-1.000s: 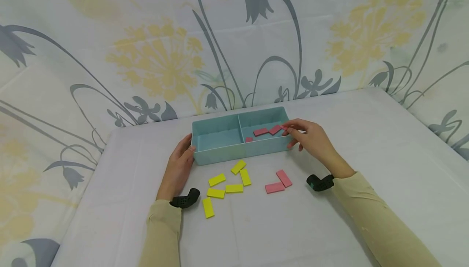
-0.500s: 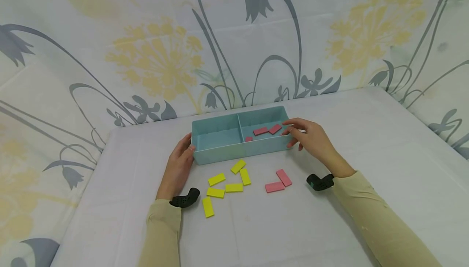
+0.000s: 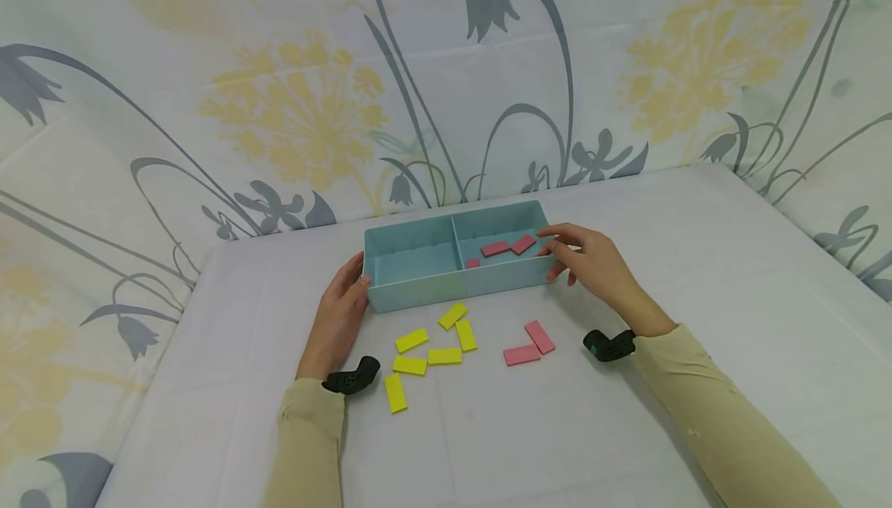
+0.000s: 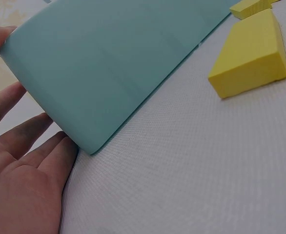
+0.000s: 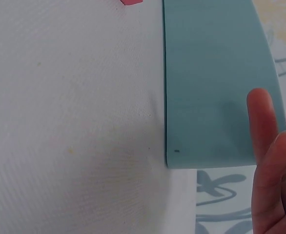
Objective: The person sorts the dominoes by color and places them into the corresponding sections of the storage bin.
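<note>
Presently, the left hand is resting against the left end of the pale-blue box, its fingers extending loosely along the end wall and its thumb touching the near corner. At the opposite end, the right hand is reaching over the near corner: thumb and index finger are bending over the right compartment, while another finger is lying against the front wall from outside. Whether this hand is pinching anything, one cannot tell. The box is standing upright on a white cloth, a divider separating its two compartments. Within the right one, two pink tiles are lying near the hand; a third pink tile, partly hidden by the front wall, is showing near the divider. Before the box, six yellow tiles are lying scattered toward the left, and two loose pink tiles are lying to their right, touching or nearly so. Black devices are projecting from both wrists, beside beige sleeves. Beyond, a floral hanging is rising behind everything.
</note>
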Tool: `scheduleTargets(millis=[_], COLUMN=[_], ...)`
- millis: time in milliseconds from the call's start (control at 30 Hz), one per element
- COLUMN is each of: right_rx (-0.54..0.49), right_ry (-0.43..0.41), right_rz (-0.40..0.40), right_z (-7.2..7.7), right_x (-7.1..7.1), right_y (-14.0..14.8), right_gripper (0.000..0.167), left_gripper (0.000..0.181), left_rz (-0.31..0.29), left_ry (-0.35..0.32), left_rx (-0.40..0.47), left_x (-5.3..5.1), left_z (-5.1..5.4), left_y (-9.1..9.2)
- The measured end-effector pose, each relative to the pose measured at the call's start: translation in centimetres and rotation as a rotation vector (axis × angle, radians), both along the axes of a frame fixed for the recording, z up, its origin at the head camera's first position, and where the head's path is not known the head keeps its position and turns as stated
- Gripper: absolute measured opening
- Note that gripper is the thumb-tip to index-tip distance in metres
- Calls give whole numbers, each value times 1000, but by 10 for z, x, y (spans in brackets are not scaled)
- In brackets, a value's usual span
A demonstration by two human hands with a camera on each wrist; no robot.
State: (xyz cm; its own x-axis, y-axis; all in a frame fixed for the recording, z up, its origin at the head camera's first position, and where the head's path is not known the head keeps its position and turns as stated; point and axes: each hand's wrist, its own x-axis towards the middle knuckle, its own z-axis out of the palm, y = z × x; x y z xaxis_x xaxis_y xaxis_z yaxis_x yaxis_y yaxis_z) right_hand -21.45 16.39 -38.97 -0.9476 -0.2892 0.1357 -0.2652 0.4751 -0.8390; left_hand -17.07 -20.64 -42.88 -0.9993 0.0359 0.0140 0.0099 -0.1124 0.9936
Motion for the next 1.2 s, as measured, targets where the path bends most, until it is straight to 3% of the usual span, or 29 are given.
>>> scheduleTargets(millis=[400,833,1200], right_rx=[-16,-60,-9], right_ry=[-3,13,-12], right_rz=[18,45,192], right_z=[4,7,11], right_x=[1,1,0], right_y=[2,5,7], right_gripper=[31,27,25], left_gripper=[52,53,62], left_rz=[15,-1,-10], left_ry=[-1,-2,1], left_rx=[-34,-9,14], left_x=[0,-1,-1], left_z=[1,1,-1], left_y=[1,1,0])
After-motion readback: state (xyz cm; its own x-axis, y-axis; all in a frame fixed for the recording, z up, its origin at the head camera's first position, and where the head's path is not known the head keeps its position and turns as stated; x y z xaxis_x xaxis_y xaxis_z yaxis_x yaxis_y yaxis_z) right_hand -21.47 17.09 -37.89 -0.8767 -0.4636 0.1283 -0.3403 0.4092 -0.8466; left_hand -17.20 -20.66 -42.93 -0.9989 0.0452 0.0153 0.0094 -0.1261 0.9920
